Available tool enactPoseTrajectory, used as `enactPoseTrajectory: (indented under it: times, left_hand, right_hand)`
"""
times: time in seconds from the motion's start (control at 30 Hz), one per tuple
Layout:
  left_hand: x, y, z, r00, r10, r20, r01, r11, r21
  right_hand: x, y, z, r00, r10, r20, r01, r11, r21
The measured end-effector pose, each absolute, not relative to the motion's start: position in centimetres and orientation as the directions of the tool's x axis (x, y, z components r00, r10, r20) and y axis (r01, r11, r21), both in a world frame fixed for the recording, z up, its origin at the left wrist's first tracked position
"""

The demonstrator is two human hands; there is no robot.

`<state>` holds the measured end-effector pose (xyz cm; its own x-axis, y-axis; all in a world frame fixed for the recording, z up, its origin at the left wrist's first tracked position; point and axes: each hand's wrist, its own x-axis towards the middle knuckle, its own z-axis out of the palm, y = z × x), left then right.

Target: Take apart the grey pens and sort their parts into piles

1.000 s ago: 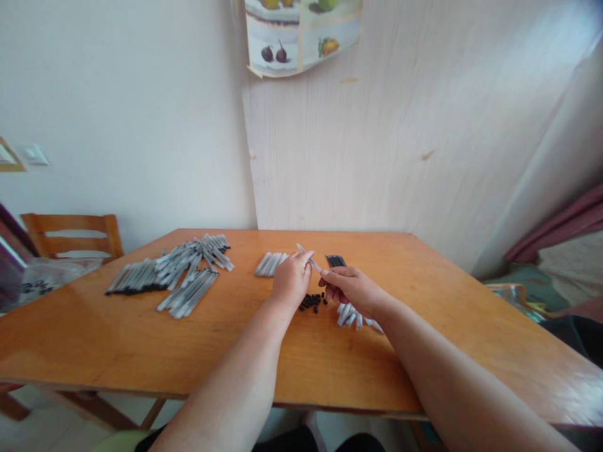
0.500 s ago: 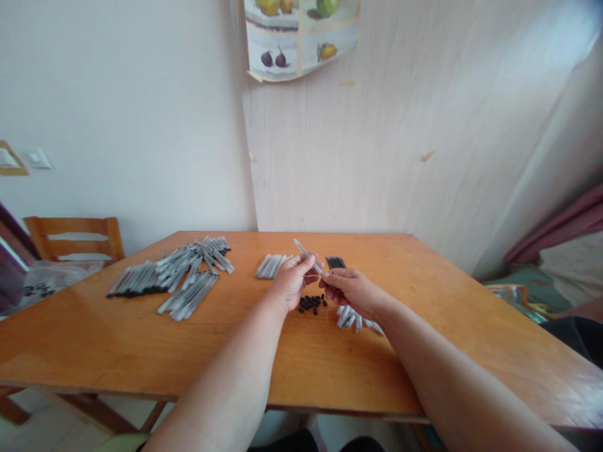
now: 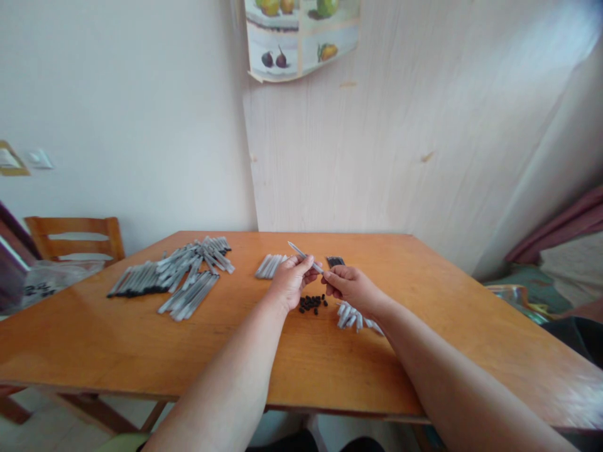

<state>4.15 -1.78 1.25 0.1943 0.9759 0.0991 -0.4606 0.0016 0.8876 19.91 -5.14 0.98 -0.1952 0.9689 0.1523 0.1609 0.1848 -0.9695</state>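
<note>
A slim, whitish pen (image 3: 296, 248) slants above the table, its pointed end up and to the left. My left hand (image 3: 291, 281) is closed around its middle with thumb and fingers. At the lower right end, my right hand (image 3: 349, 285) pinches the pen between thumb and forefinger; any small part in that pinch is hidden. Below the hands lie several small black plugs (image 3: 311, 304). Short whitish translucent pieces (image 3: 349, 315) are heaped under my right wrist. Behind the left hand is a row of pale pen barrels (image 3: 269, 266); thin black sticks like refills (image 3: 335, 261) lie behind the right.
Many pens with black ends (image 3: 188, 295) are spread in piles on the left of the wooden table (image 3: 226, 358). A wooden chair (image 3: 78, 238) and a clear plastic bag (image 3: 51, 276) are beyond the left edge. Fruit pictures (image 3: 301, 47) hang on the wall.
My left hand has turned, bringing its thumb side into view, and has shifted its hold along the pen. The pen's tip has swung slightly left. My right hand stays almost in place.
</note>
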Motion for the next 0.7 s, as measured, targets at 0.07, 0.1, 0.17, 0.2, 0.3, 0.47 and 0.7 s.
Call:
enactPoseTrajectory:
  times: [0.07,0.1,0.17,0.2,0.3,0.47,0.7]
  left_hand:
    - [4.18,-1.78,1.25,0.181,0.979,0.094,-0.447,-0.003,0.895]
    - [4.19,-1.76,1.24,0.172,0.981,0.090,-0.438,-0.006,0.899]
    - [4.20,-1.71,1.19,0.154,0.985,0.083,-0.423,-0.010,0.906]
    - [4.20,-1.69,1.17,0.148,0.986,0.081,-0.418,-0.012,0.909]
    - [4.18,-1.63,1.15,0.147,0.986,0.082,-0.422,-0.012,0.906]
    - [4.13,-1.50,1.09,0.160,0.982,0.098,-0.458,-0.014,0.889]
    - [4.19,-1.51,0.98,0.140,0.985,0.099,-0.433,-0.029,0.901]
  right_hand:
    - [19.97,-4.97,0.82,-0.169,0.965,0.203,0.263,0.242,-0.934]
    - [20.01,-4.91,0.76,-0.159,0.960,0.232,0.322,0.273,-0.906]
    - [20.09,-4.91,0.76,-0.142,0.943,0.301,0.441,0.332,-0.833]
    - [20.11,-4.95,0.80,-0.134,0.932,0.336,0.492,0.357,-0.794]
    - [20.12,-5.13,0.99,-0.101,0.902,0.420,0.564,0.400,-0.722]
    - [19.87,-5.17,1.04,-0.086,0.942,0.324,0.410,0.330,-0.851]
    - [19.69,-5.00,0.76,-0.149,0.969,0.198,0.311,0.236,-0.920]
